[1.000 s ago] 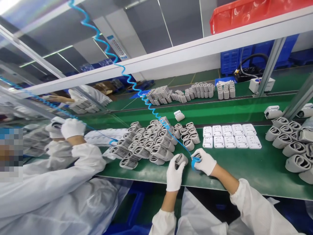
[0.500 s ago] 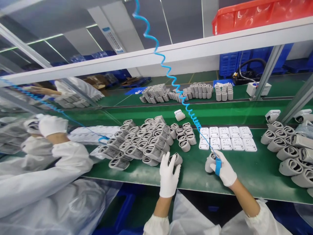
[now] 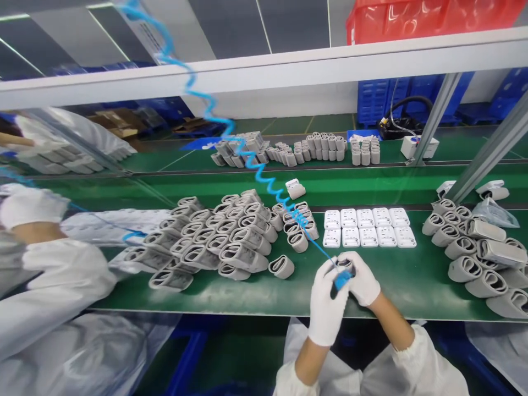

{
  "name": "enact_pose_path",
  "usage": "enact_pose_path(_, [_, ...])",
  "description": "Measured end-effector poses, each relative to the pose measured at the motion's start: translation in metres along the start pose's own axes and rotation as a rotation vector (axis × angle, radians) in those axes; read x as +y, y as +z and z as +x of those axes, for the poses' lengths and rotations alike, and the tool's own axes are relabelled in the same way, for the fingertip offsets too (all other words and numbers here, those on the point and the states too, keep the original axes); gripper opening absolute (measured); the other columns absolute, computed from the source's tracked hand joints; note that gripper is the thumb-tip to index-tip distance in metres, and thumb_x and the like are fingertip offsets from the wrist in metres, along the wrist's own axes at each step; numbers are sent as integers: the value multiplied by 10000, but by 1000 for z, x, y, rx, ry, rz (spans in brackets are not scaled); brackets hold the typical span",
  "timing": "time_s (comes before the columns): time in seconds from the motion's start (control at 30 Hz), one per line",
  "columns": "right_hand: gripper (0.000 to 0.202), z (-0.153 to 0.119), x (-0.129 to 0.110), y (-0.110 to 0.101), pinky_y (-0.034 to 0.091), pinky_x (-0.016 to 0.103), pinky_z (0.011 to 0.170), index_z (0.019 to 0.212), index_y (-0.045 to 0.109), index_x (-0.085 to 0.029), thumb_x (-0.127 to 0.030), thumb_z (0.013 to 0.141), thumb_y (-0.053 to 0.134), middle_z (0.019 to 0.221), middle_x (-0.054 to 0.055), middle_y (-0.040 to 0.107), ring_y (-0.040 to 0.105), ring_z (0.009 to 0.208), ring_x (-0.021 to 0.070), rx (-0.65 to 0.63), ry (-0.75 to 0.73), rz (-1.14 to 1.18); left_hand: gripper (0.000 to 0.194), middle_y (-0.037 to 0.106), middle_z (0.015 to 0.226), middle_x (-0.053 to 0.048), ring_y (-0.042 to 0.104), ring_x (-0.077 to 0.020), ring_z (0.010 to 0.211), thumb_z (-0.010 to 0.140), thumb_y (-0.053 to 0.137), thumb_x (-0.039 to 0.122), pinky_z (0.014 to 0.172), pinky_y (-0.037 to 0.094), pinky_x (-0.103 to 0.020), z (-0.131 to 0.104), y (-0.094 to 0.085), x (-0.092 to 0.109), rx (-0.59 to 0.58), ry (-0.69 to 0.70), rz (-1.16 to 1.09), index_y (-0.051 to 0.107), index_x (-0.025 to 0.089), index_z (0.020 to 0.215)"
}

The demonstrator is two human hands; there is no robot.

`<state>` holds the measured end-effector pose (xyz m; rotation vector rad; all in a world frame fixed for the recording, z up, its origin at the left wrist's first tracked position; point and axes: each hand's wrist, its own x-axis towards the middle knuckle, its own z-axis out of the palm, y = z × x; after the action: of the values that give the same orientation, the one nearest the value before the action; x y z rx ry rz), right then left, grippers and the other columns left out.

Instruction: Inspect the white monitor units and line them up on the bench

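My left hand [image 3: 329,302] and my right hand [image 3: 359,279] are together over the front of the green bench, both closed around a small rolled grey cuff [image 3: 345,264]. Both wear white gloves. Between them is a blue band [image 3: 342,280] at the end of a coiled blue cord [image 3: 272,190]. Whether the band is worn or held, I cannot tell. A single rolled cuff [image 3: 281,267] lies left of my hands, beside a large pile of grey cuffs [image 3: 223,236]. Behind my hands, white flat device units [image 3: 365,236] lie in two rows.
More rolled cuffs [image 3: 466,269] are heaped at the right. A white device with a cuff [image 3: 295,188] stands near the green back ledge [image 3: 185,190]. At the left works another person, whose gloved hand [image 3: 33,206] shows. Above runs a white shelf beam [image 3: 264,71] with a red bin [image 3: 429,22].
My left hand has left the cuff beside the pile and moved right to join my right hand at its cuff. The head view has shifted right.
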<state>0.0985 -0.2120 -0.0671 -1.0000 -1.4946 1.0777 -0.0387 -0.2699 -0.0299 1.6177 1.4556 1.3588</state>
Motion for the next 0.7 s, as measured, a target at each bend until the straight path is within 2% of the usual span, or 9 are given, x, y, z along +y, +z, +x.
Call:
enact_pose_path(0.07, [402,2,1,-1,593,451,1073,1238,703,-245,-256,841,767,1231,95,709,703,1151,279,-1,-78,-54,235,694,1479,-118,657,-321,1411,1037,630,262,1267,501,-543,7,-2,-6,41,-44,-79,806,251,1193])
enact_pose_path(0.17, [590,3,-1,-2,502,532,1244,1428,662,-248,-280,861,820,1459,147,650,625,1402,327,-36,-177,-110,227,755,1362,-109,708,-303,1311,1040,642,357,1233,532,-503,15,-17,-21,112,-153,-143,795,227,1147])
enact_pose_path(0.27, [721,2,-1,-1,435,555,1322,1570,592,-258,-254,884,814,1629,160,551,520,1551,334,-93,-176,-170,288,804,1191,-96,756,-289,1175,1042,635,453,1163,580,-482,18,-31,-33,157,-296,-202,772,209,1107])
enact_pose_path(0.33, [717,2,2,1,401,572,1349,1603,582,-266,-189,907,736,1682,148,514,478,1593,328,-112,-151,-230,327,805,1065,-82,774,-265,1050,1046,619,498,1078,622,-459,16,-38,-39,160,-356,-278,746,196,1055])
enact_pose_path(0.43, [702,4,10,5,367,605,1368,1608,593,-270,-130,921,622,1666,130,548,499,1579,319,-64,-116,-304,377,761,938,-59,764,-223,894,1019,657,553,965,653,-421,9,-42,-43,196,-402,-374,697,182,963])
enact_pose_path(0.57, [720,8,16,1,359,603,1377,1644,551,-255,-180,932,619,1687,120,541,489,1593,319,-12,-110,-318,403,734,926,-51,761,-218,864,923,781,565,931,656,-426,1,-42,-39,221,-448,-468,672,182,979])
enact_pose_path(0.7, [740,-2,3,-14,354,615,1377,1687,488,-249,-287,969,665,1730,118,493,440,1630,339,78,-80,-270,364,707,945,-36,720,-195,863,915,793,526,900,640,-383,-3,-46,-23,198,-409,-502,632,203,969])
